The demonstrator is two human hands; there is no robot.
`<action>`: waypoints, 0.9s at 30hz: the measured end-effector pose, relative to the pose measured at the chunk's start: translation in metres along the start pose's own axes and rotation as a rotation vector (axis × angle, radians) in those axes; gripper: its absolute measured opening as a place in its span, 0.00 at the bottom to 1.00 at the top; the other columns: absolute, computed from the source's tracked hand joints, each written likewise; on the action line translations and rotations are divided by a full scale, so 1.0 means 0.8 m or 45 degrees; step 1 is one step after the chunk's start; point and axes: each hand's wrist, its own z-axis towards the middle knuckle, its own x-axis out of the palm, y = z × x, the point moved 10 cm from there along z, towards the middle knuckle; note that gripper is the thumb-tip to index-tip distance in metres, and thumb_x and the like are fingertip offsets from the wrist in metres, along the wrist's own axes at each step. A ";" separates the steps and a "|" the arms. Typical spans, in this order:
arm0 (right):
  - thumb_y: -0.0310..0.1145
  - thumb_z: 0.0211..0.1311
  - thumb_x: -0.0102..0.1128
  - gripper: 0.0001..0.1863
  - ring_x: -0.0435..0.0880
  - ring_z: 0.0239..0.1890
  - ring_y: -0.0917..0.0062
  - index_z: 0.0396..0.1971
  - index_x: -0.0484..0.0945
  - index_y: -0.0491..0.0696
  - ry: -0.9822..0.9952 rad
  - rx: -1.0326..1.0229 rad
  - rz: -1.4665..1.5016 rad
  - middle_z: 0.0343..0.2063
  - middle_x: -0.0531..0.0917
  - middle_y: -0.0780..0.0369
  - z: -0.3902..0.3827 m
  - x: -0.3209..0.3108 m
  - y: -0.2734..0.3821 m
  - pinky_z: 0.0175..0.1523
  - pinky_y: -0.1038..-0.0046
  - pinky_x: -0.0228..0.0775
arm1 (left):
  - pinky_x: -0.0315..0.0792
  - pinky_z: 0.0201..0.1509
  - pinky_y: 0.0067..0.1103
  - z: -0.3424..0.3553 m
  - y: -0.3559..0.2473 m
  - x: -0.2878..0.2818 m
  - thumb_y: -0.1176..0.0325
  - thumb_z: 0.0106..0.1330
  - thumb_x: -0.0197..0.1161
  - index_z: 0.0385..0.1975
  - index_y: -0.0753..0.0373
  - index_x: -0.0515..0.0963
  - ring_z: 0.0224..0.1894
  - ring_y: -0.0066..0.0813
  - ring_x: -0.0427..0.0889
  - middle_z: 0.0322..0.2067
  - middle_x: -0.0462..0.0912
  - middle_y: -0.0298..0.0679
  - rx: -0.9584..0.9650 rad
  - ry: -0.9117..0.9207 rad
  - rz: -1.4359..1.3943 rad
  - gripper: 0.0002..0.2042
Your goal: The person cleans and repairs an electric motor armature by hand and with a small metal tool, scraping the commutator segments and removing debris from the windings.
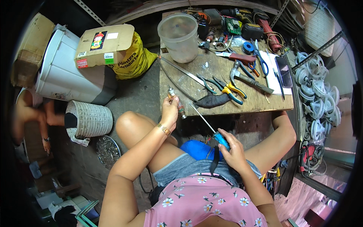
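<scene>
My left hand [169, 113] is closed around a small cylindrical part [181, 109] with metal ends and coppery bits, held upright just off the bench's left front corner. My right hand [232, 151] grips the blue handle of a screwdriver [221, 140] above my lap. Its long shaft slants up and left, the tip near the bench edge and apart from the part. On the wooden bench [261, 105] lie pliers with yellow and blue handles [231, 90], a hammer [252, 82] and a hacksaw [185, 72] whose dark wrapped grip [212, 100] is nearest my hands.
A cloudy plastic bucket [177, 43] stands on the bench's far left. Scissors [261, 63], a red-handled knife [242, 57] and a phone [284, 70] lie right. Left on the floor are a woven basket [96, 118] and a metal-filled bowl [107, 151]; another person [39, 109] sits beyond.
</scene>
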 end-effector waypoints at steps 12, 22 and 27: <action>0.26 0.58 0.61 0.28 0.82 0.41 0.57 0.62 0.73 0.52 0.074 0.059 -0.119 0.41 0.80 0.54 0.008 0.003 -0.001 0.47 0.64 0.74 | 0.53 0.70 0.41 -0.021 -0.099 0.003 0.65 0.63 0.66 0.66 0.61 0.59 0.66 0.53 0.56 0.62 0.61 0.55 0.787 -0.061 1.426 0.32; 0.29 0.60 0.60 0.27 0.82 0.37 0.57 0.62 0.73 0.57 0.115 -0.068 -0.134 0.39 0.78 0.57 0.017 0.020 0.010 0.40 0.60 0.75 | 0.60 0.55 0.37 -0.019 -0.085 0.044 0.56 0.59 0.68 0.53 0.54 0.73 0.53 0.41 0.67 0.47 0.70 0.38 1.132 1.050 1.989 0.23; 0.29 0.59 0.61 0.27 0.82 0.34 0.59 0.61 0.74 0.57 0.090 -0.119 -0.155 0.37 0.78 0.59 0.024 0.030 -0.002 0.38 0.61 0.75 | 0.62 0.52 0.33 -0.016 -0.076 0.045 0.56 0.61 0.66 0.50 0.53 0.73 0.48 0.40 0.67 0.42 0.69 0.37 1.142 1.166 1.790 0.19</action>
